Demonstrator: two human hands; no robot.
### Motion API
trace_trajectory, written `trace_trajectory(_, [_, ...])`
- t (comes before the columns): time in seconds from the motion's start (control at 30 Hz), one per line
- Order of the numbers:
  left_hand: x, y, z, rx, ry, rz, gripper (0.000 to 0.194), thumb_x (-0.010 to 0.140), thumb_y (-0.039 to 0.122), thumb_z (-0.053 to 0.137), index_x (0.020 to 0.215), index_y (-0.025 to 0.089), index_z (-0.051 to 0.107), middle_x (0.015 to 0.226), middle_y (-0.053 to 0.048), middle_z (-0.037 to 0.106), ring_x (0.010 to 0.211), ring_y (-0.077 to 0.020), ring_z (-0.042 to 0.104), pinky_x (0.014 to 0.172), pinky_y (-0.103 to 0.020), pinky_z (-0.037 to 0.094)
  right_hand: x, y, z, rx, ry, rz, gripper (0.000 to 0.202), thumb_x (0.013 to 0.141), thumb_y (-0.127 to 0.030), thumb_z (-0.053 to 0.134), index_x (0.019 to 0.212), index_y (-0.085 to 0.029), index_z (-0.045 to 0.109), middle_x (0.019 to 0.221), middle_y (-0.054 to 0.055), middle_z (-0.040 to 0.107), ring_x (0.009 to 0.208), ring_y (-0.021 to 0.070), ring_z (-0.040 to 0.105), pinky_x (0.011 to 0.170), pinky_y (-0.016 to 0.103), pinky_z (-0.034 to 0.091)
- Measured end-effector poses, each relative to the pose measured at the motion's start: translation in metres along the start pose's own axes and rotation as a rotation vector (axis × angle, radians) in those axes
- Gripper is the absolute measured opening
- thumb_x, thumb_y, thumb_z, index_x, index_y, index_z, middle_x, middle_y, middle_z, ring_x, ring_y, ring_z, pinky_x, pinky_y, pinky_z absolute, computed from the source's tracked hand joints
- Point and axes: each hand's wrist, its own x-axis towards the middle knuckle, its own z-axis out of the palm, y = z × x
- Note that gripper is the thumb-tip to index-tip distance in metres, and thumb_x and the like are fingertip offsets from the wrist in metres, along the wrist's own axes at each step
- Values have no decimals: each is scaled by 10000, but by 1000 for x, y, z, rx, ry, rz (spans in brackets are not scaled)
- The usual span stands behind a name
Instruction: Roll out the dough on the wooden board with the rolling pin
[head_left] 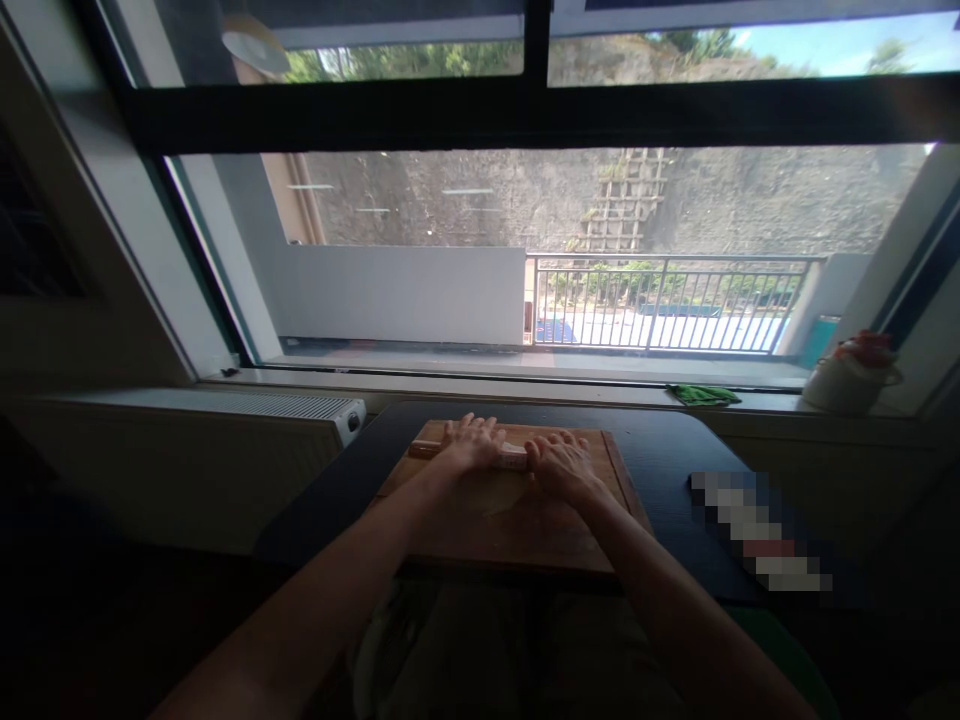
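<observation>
A wooden board (525,540) lies on the dark table in front of me. Across its far part is a rolling pin (513,458), its pale middle showing between my hands and a brown end sticking out at the left. My left hand (472,442) rests palm down on the pin's left part, fingers stretched out. On the right part lies my right hand (561,462), also palm down with fingers extended. Just nearer to me, a pale flat patch that looks like dough (491,492) is on the board; its outline is dim.
The dark table (667,450) stands against a window sill (525,390). A blurred, pixelated item (757,535) lies on its right side. On the sill are a green cloth (703,396) and a pale pot (847,378). A radiator (225,470) is at the left.
</observation>
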Motion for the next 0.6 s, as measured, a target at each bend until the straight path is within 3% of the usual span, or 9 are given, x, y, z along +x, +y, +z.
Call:
trace_trajectory(0.17, [-57, -5, 10, 31, 155, 140, 504, 927, 422, 198, 1349, 241, 408, 1431, -35, 387, 1358, -247, 219, 1088, -480, 125, -11, -4, 6, 60, 95, 33, 508, 954, -451, 118, 1216, -235, 496, 1291, 100, 500, 1237, 247, 340, 965, 478, 260])
trace_trajectory(0.27, [-67, -6, 13, 43, 192, 183, 511, 926, 417, 210, 1360, 217, 391, 1431, -43, 385, 1358, -237, 215, 1096, -463, 116, -10, -3, 8, 72, 113, 44, 523, 954, -456, 117, 1246, -206, 471, 1312, 120, 477, 1263, 242, 308, 984, 478, 239])
trace_trajectory(0.4, [-41, -4, 7, 13, 99, 112, 506, 934, 415, 169, 1320, 223, 433, 1420, -42, 403, 1342, -252, 249, 1075, -509, 153, -1, -3, 9, 73, 99, 48, 513, 951, -468, 123, 1187, -236, 516, 1281, 114, 505, 1240, 256, 336, 963, 508, 254])
trace_trajectory(0.5, [-9, -3, 0, 1, -17, 32, 458, 920, 434, 234, 1266, 267, 484, 1394, -46, 437, 1327, -288, 275, 1051, -546, 179, 8, -4, 10, 69, 90, 48, 510, 952, -464, 123, 1136, -250, 548, 1244, 105, 535, 1216, 268, 364, 950, 524, 259])
trace_trajectory(0.6, [20, -4, -6, -4, -36, -9, 409, 889, 463, 323, 1185, 290, 546, 1319, -85, 508, 1269, -323, 363, 1000, -580, 242, 15, -4, 9, 60, 86, 53, 536, 953, -451, 97, 1137, -237, 553, 1268, 110, 521, 1237, 286, 349, 955, 539, 244])
